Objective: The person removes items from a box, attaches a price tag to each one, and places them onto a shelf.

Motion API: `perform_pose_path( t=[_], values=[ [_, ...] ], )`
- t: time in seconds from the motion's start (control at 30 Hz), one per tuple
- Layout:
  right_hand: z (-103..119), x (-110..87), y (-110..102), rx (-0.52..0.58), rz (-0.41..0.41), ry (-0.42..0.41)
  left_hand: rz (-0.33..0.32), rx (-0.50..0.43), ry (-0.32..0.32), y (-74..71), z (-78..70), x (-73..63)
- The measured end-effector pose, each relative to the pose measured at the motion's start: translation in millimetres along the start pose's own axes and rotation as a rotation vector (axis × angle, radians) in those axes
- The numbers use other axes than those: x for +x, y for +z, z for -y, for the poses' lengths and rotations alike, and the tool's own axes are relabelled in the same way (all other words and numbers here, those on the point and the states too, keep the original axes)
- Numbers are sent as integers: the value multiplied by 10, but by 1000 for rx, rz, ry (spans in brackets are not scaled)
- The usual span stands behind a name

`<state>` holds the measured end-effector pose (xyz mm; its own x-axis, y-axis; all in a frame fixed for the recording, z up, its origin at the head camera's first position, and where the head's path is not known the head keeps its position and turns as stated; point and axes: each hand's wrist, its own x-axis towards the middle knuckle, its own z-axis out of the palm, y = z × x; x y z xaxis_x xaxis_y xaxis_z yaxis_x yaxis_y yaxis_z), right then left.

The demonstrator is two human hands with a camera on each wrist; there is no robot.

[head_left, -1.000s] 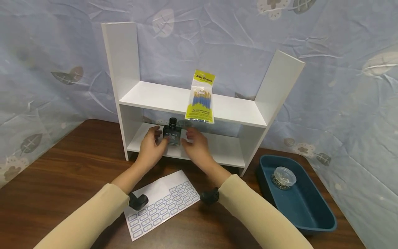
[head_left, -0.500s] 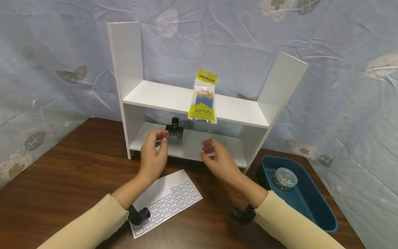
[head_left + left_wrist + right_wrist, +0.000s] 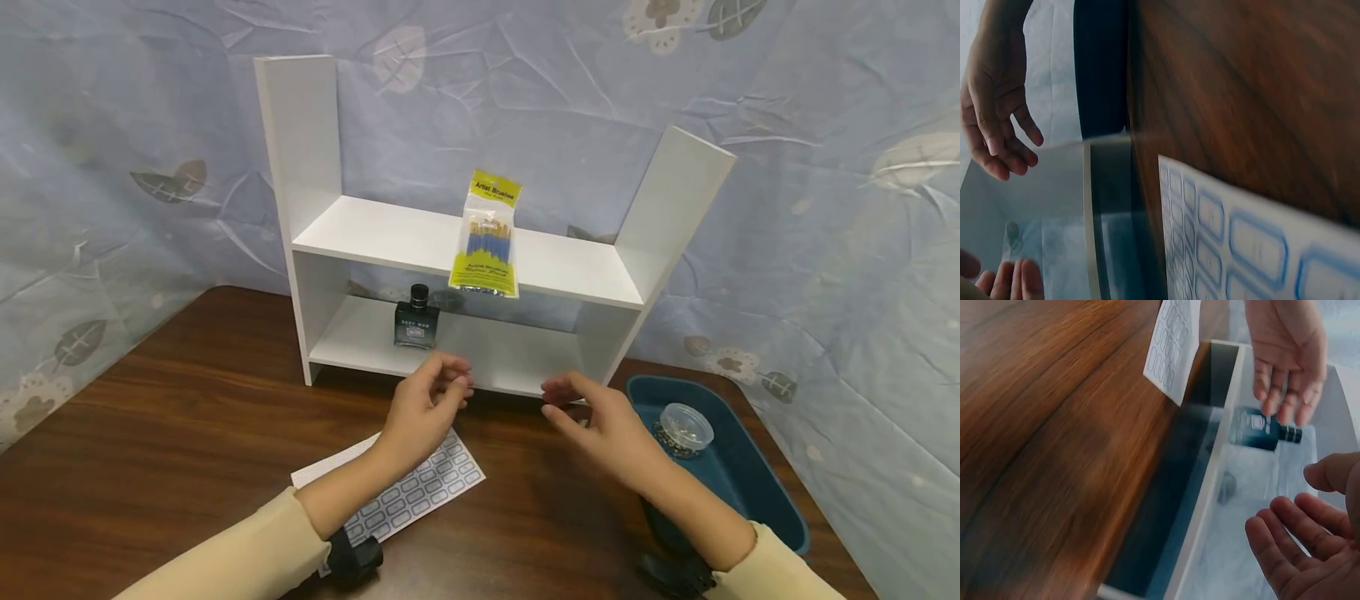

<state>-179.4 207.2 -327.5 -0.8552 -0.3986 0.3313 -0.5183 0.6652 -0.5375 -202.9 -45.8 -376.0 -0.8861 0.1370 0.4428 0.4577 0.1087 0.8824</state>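
Note:
My left hand (image 3: 427,408) is in the air in front of the shelf's lower board, fingers loosely bent and holding nothing. To its right hovers my right hand (image 3: 603,425), also holding nothing, its fingers relaxed and apart from the thumb. A dark square perfume bottle (image 3: 416,325) with a black cap stands upright on the lower board (image 3: 517,354), left of the middle. It bears a small label on its front. Under my left forearm lies a white sheet of blue-framed stickers (image 3: 442,475), partly covered. The right wrist view shows the bottle (image 3: 1254,428) beyond both hands.
A white two-tier shelf (image 3: 390,229) stands at the back of the brown table (image 3: 187,433). Over its upper board's front edge sits a yellow artist-brush pack (image 3: 486,242). At right, a blue tray (image 3: 757,492) holds a clear round tub (image 3: 684,429) of small items.
Both hands have come away from the bottle and moved right and toward me, the right hand first. The bottle stays on the lower board, now in full view.

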Motion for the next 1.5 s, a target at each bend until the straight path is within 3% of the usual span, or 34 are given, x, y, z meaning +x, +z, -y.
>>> perform_pose_path(
  t=[0.17,0.33,0.6,0.9,1.23,1.5],
  values=[
    [-81,-183,-170,-29,-14,28,149,-110,-106,138,-37,-28],
    [-177,-342,-323,-32,-4,67,240,-140,-113,246,-60,-65],
    [-376,-549,-516,-140,-38,105,348,-167,-147,436,-38,-129],
    [-661,-727,-737,-172,-27,235,408,-245,-186,675,-52,-181],
    [-971,-801,-932,-253,-3,286,491,-314,-256,889,-117,-233],
    [-1202,-833,-1023,-272,44,316,498,-428,-363,1084,-175,-245]
  ],
)
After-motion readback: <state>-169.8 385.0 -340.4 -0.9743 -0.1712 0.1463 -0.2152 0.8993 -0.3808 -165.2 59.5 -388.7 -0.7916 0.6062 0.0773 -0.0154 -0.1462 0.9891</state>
